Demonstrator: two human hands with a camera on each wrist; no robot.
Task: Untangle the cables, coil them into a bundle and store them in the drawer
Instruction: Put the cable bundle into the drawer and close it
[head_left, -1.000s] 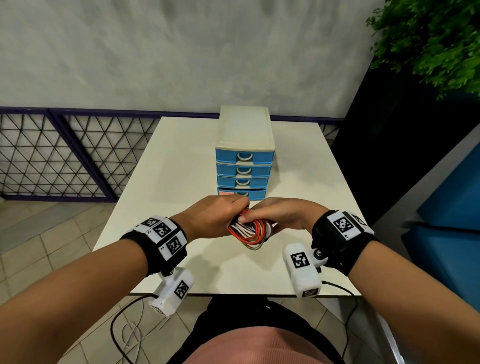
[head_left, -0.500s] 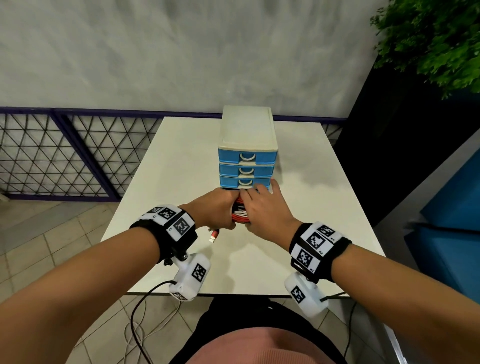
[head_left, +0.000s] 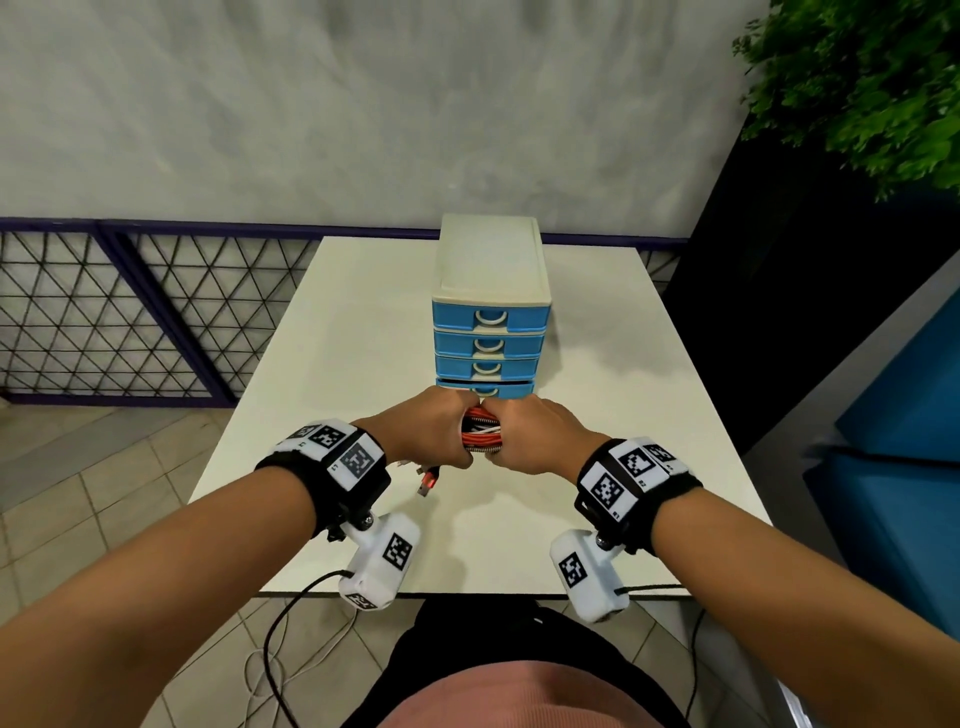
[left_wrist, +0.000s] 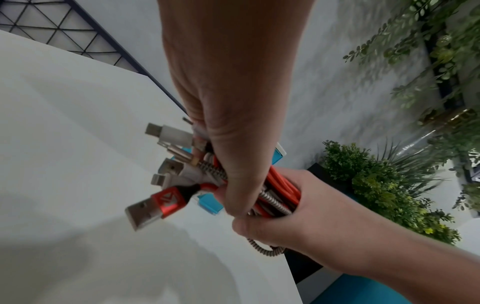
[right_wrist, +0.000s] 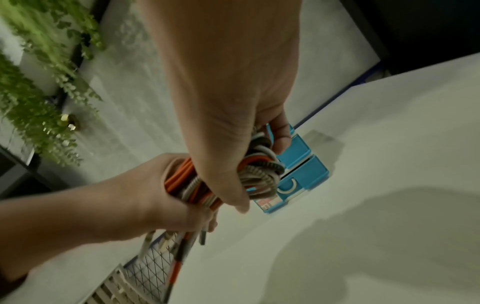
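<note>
A coiled bundle of red, white and braided grey cables (head_left: 482, 434) (left_wrist: 280, 185) (right_wrist: 259, 170) is squeezed between both hands just in front of the small drawer unit (head_left: 491, 291). My left hand (head_left: 434, 434) (left_wrist: 233, 123) grips its left side, with several plug ends (head_left: 427, 480) (left_wrist: 166, 164) sticking out past the fist. My right hand (head_left: 530, 436) (right_wrist: 228, 102) grips the right side. The blue bottom drawer (head_left: 485, 388) (right_wrist: 298, 176) stands slightly pulled out right behind the hands.
The drawer unit has several blue drawers; the upper ones are closed. It stands on a white table (head_left: 332, 364). A mesh fence (head_left: 104, 312) runs at the left, a plant (head_left: 857, 83) hangs at the upper right, and blue furniture (head_left: 893, 467) stands at the right.
Both hands carried the bundle forward from mid-table to the drawer unit. The right hand, laid flat on top half a second ago, now grips the bundle's right side.
</note>
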